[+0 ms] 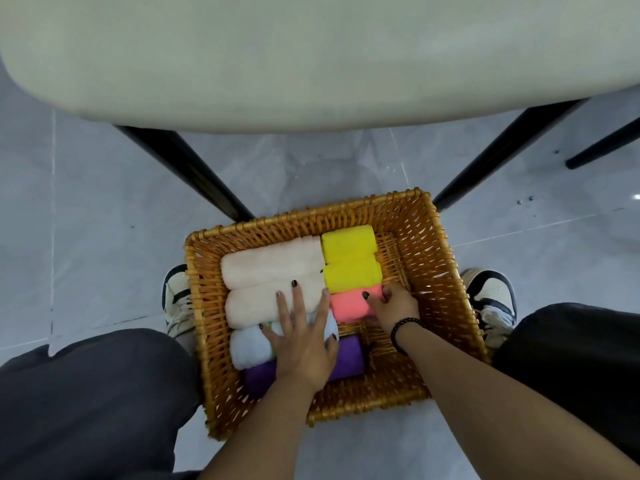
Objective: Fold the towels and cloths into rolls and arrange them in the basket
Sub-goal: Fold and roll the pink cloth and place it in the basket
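Note:
A wicker basket [436, 258] stands on the floor between my feet. Inside lie two cream rolls [270, 263], two yellow rolls [349, 259], a pink roll [348, 306], a white roll [247, 348] with a green edge, and a purple roll [349, 356] at the near side. My left hand [303, 336] lies flat with spread fingers on the nearer cream roll and the white roll. My right hand [394, 304] grips the right end of the pink roll, fingers curled round it.
A pale oval tabletop [311, 53] on black legs [187, 171] overhangs the far side. Grey tiled floor [104, 237] surrounds the basket. My shoes [491, 299] flank the basket, and my dark trouser legs [90, 403] fill the lower corners.

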`<action>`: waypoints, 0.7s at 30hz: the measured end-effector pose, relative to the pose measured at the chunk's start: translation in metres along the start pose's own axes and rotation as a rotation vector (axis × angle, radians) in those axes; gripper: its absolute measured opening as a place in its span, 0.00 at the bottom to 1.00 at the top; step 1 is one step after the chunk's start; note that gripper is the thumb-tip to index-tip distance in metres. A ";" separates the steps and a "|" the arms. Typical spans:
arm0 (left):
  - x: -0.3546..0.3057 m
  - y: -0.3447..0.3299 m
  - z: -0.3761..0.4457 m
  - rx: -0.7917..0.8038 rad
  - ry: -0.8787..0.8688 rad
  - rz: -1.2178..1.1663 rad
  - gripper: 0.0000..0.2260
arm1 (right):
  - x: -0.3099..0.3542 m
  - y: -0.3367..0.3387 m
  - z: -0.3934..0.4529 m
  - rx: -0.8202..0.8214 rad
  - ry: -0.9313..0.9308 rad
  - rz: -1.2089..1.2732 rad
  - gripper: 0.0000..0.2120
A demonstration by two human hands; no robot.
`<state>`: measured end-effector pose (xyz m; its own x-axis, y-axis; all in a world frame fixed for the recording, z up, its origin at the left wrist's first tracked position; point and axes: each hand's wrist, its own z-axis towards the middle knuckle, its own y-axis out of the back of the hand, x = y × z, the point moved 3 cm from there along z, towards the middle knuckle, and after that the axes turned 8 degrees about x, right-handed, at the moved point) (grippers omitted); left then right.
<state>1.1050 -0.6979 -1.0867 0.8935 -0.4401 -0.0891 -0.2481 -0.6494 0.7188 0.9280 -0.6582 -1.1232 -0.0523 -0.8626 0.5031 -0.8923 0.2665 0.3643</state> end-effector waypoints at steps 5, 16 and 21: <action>0.009 0.003 -0.001 -0.056 -0.024 -0.044 0.38 | 0.013 0.017 -0.005 0.070 0.102 -0.520 0.15; 0.039 0.027 -0.013 -0.183 -0.048 -0.153 0.33 | 0.032 0.036 -0.040 -0.079 0.273 -0.490 0.25; 0.038 0.035 0.002 -0.211 -0.196 -0.083 0.37 | 0.065 0.022 -0.049 -0.019 0.596 -0.973 0.32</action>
<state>1.1298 -0.7387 -1.0659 0.8130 -0.5156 -0.2705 -0.0753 -0.5538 0.8292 0.9273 -0.6868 -1.0440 0.8838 -0.3668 0.2905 -0.4301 -0.3927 0.8129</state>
